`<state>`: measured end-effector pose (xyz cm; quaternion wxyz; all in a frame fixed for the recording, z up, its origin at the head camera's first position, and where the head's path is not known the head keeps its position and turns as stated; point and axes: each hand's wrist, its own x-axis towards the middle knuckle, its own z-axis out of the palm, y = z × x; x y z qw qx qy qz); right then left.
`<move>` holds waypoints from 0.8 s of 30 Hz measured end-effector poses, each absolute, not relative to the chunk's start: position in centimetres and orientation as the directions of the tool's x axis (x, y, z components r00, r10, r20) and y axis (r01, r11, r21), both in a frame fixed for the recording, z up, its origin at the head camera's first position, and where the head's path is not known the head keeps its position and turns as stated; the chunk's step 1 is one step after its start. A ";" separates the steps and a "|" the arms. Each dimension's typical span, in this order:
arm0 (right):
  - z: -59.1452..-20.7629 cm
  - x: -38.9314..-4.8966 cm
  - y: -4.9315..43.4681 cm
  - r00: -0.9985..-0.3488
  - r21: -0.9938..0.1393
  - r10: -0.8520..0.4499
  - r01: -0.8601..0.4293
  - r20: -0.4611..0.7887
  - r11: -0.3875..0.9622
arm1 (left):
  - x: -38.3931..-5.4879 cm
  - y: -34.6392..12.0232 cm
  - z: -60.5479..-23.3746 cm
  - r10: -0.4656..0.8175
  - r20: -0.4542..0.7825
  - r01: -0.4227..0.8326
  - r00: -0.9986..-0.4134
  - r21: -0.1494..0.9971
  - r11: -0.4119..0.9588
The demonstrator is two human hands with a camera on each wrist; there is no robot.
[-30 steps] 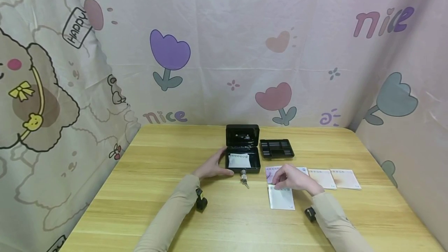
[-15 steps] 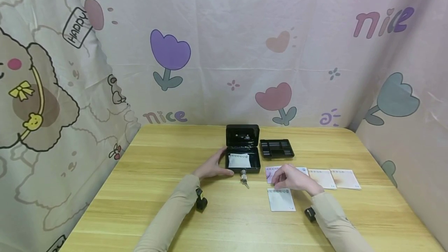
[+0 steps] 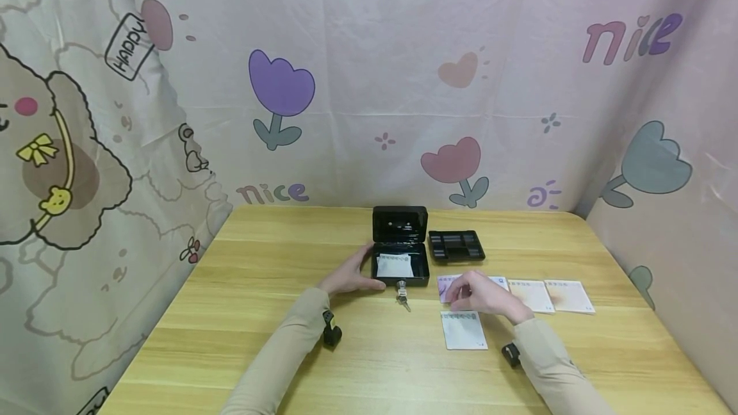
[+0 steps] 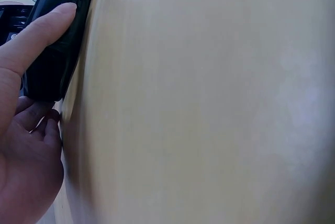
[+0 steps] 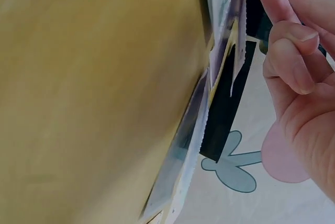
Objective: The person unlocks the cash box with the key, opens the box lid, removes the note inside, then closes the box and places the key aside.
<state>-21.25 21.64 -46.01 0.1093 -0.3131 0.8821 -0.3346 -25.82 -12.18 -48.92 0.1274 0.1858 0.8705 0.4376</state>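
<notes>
My left hand [image 3: 348,276] grips the front left corner of a black cash box [image 3: 418,280], whose lid stands raised. In the left wrist view the thumb [image 4: 57,20] lies along the box's front wall, below a silver lock, while the other fingers reach round its side. Whitish note-like slips [image 3: 394,266] lie inside the box. My right hand [image 3: 481,293], loosely bent, is over a purple paper stack [image 3: 444,287] and partly hides it. Just nearer than its fingertips lies a pale green-white stack of slips [image 3: 464,332]. No slip shows between the fingers [image 5: 288,51] in the right wrist view.
Keys [image 3: 403,300] hang from the box's front lock. A black compartment tray [image 3: 458,247] sits right of the box. Two tan-tinted paper stacks [image 3: 532,293] lie in line at the right. A printed cloth hangs behind and beside the wooden table [image 3: 288,235].
The pale green-white stack has slid a little toward the person, leaving a gap from the purple stack. My right hand has barely shifted; the left hand and box stay put.
</notes>
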 end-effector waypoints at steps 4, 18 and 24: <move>-45.7 -21.2 21.6 -0.776 -0.649 -0.629 -0.499 0.041 0.574 | -25.7 -12.1 -48.8 0.429 -0.066 0.204 -0.901 0.809 0.552; -44.3 -21.1 20.7 -0.766 -0.660 -0.632 -0.536 0.118 0.527 | -25.6 -12.2 -48.9 0.439 -0.060 0.209 -0.897 0.816 0.539; -43.5 -21.2 19.8 -0.783 -0.626 -0.607 -0.541 0.133 0.561 | -25.7 -12.2 -48.9 0.441 -0.055 0.217 -0.896 0.812 0.542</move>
